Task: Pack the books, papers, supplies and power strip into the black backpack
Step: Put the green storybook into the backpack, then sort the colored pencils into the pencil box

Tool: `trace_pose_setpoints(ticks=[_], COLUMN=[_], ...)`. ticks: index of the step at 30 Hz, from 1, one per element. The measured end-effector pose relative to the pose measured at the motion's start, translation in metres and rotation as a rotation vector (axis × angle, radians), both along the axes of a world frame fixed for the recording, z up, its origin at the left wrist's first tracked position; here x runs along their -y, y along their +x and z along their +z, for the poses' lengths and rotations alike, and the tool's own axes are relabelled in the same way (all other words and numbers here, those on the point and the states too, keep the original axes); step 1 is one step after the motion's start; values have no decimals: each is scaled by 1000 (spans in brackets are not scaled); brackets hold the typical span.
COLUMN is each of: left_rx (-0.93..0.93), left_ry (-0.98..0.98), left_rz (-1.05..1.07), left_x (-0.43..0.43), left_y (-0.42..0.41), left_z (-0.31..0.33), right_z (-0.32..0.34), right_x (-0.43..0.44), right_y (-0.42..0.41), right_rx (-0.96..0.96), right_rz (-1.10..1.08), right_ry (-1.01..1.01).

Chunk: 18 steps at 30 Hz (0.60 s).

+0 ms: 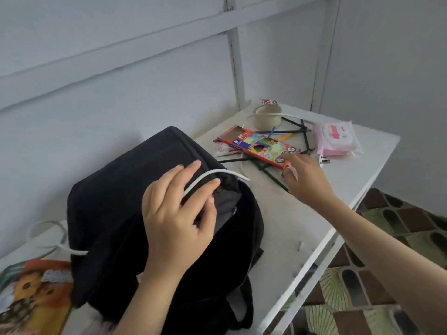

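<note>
Your left hand (174, 213) lies on the black backpack (108, 201), fingers spread and relaxed, with a white cord (205, 177) running between 2 of them. Your right hand (307, 180) pinches the near end of the pencil box (261, 146) on the white table (278, 226).

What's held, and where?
Right hand pinches the colourful cardboard pencil box's near end; white cable threads between the left hand's fingers on the black fabric backpack, grip unclear.
</note>
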State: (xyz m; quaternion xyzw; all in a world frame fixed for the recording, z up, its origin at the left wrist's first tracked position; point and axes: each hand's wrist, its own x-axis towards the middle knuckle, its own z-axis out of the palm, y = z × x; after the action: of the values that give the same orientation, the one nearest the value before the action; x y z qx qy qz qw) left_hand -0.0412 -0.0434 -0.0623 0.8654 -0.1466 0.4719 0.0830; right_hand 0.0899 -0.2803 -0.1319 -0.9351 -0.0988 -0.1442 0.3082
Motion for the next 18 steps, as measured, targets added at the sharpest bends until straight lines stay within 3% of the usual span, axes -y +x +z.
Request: trace_pose_setpoints(ticks=[6,11,14,18], left_rx=[-357,-593,-599,-577], left_ry=[56,2,-63,-178], left_rz=[285,348,370,342], left_x=[39,54,59,66], left_y=[17,12,4,-1], left_z=[-14,-42,-57,-62], right_z=[3,11,22,36], right_x=[22,30,34,40], right_y=[53,77,80,77], right_rx=[-150,-271,-290,-465], right_rz=[55,124,172,213], right_ry=[-123,-90,30,404])
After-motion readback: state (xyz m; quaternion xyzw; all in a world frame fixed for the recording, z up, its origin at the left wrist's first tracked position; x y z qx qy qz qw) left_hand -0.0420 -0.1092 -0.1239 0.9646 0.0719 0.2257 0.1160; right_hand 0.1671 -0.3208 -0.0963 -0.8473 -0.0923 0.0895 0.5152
